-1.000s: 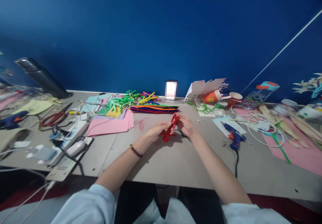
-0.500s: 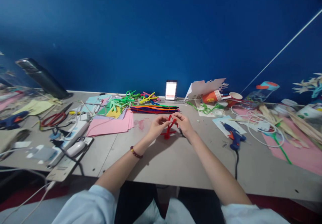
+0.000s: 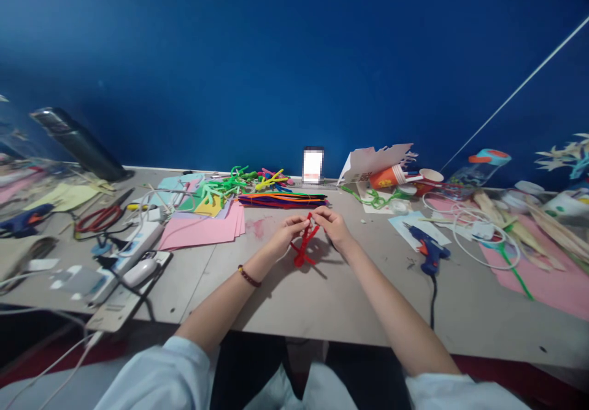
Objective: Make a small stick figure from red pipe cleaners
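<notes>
Pinching the top of a twisted red pipe-cleaner figure [image 3: 302, 249] between the fingers [image 3: 305, 218] of the left hand [image 3: 288, 235] and right hand [image 3: 334, 226], held over the grey bench [image 3: 350, 299], its lower legs left free, seemingly for steadiness.

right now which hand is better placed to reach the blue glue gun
Probably the right hand: it is nearer the blue glue gun, which lies to its side, while the left hand is farther off. Both hold the red pipe cleaner shape.
</notes>
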A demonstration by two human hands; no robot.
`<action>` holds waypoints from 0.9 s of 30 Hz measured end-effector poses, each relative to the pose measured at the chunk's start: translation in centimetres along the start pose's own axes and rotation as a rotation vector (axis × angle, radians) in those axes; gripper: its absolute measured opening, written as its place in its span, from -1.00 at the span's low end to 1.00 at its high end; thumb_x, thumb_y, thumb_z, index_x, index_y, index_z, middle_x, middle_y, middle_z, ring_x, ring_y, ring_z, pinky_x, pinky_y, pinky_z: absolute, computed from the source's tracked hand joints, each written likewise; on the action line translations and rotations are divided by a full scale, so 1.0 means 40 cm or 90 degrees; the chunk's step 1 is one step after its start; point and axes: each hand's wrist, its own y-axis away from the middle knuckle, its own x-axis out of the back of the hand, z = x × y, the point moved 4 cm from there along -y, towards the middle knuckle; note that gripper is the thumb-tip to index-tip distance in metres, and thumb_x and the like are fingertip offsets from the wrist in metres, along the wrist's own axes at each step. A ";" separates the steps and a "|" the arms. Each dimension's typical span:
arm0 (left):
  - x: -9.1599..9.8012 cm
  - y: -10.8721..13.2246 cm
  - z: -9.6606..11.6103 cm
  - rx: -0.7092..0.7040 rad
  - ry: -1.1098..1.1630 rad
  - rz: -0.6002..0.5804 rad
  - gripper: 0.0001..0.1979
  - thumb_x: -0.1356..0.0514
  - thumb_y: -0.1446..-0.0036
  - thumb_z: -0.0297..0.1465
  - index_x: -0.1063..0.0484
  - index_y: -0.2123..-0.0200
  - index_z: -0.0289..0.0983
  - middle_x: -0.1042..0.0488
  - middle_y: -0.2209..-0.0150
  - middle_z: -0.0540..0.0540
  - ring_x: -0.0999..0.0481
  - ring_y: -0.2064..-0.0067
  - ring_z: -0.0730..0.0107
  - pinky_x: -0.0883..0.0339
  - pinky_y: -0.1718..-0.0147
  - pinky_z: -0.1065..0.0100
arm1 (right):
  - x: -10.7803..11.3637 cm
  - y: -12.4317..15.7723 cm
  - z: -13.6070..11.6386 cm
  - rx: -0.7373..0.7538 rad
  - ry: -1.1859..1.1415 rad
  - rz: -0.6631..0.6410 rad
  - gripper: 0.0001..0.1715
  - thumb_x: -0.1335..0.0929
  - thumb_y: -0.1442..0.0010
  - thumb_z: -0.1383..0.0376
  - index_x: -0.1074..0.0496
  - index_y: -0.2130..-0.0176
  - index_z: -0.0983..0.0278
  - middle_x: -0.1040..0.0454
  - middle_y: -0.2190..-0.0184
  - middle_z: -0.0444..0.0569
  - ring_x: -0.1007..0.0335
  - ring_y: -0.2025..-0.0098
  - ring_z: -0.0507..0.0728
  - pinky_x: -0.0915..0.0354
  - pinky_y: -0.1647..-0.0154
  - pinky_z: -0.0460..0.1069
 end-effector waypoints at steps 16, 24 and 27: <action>-0.001 -0.006 0.002 0.014 0.054 -0.005 -0.69 -0.41 0.24 -0.24 -0.46 0.49 -0.32 -0.40 0.53 0.01 -0.35 0.51 0.55 -0.20 0.53 0.50 | 0.005 0.000 -0.056 0.044 0.134 0.077 -0.73 -0.35 -0.08 0.09 -0.48 0.32 0.23 -0.48 0.27 -0.04 -0.35 0.20 0.12 -0.25 0.10 0.03; 0.013 -0.008 0.006 -0.021 0.047 0.053 -0.66 -0.42 0.27 -0.20 -0.48 0.46 -0.29 -0.43 0.50 0.01 -0.36 0.51 0.56 -0.22 0.52 0.51 | 0.110 0.024 -0.031 0.058 0.409 0.203 -0.73 -0.27 -0.09 0.24 -0.44 0.21 0.26 -0.47 0.21 0.05 -0.36 0.22 0.15 -0.27 0.11 0.08; 0.020 -0.009 0.003 -0.030 0.032 0.079 -0.69 -0.41 0.25 -0.20 -0.49 0.46 -0.28 -0.44 0.49 0.00 -0.37 0.49 0.55 -0.22 0.51 0.51 | 0.136 0.052 0.026 -0.035 0.485 0.157 -0.72 -0.26 -0.07 0.26 -0.41 0.20 0.27 -0.47 0.26 0.04 -0.36 0.29 0.13 -0.27 0.18 0.05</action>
